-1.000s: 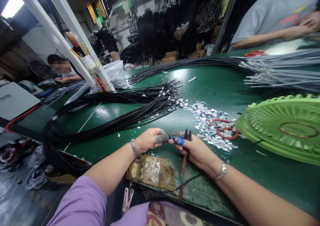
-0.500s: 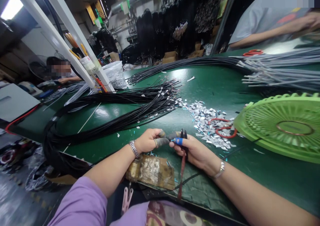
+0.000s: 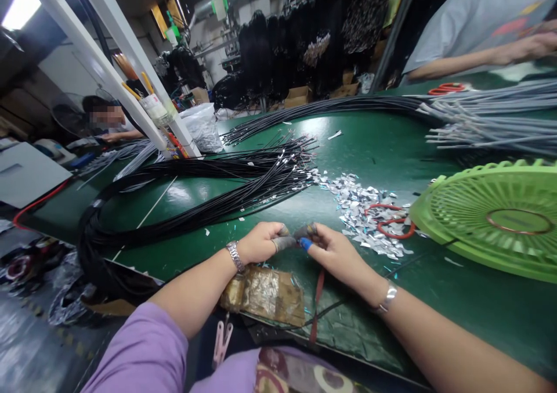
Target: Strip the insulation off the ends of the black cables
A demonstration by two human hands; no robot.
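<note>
My left hand (image 3: 260, 243) and my right hand (image 3: 336, 255) meet fingertip to fingertip at the near edge of the green table (image 3: 374, 149). Both are closed in a pinch. Grey finger covers sit on my left fingertips, and a blue one is on a right fingertip. What they pinch between them is too small to make out. Red-handled cutters (image 3: 319, 285) lie in my right palm, with the handle hanging down below the hand and the jaws hidden. A thin black wire (image 3: 335, 307) trails out from under my right wrist.
A big loop of black cables (image 3: 209, 191) lies to the left, with foil scraps (image 3: 361, 198) and red scissors (image 3: 394, 226) beside a green fan grille (image 3: 500, 219). Grey cables (image 3: 491, 123) lie at the back right near another person's arm (image 3: 470, 63). A taped block (image 3: 265, 294) sits below my hands.
The cutters' black jaws, which stood up above my right hand, have dropped out of sight as that hand turned palm-down. The hands stay together at the same spot.
</note>
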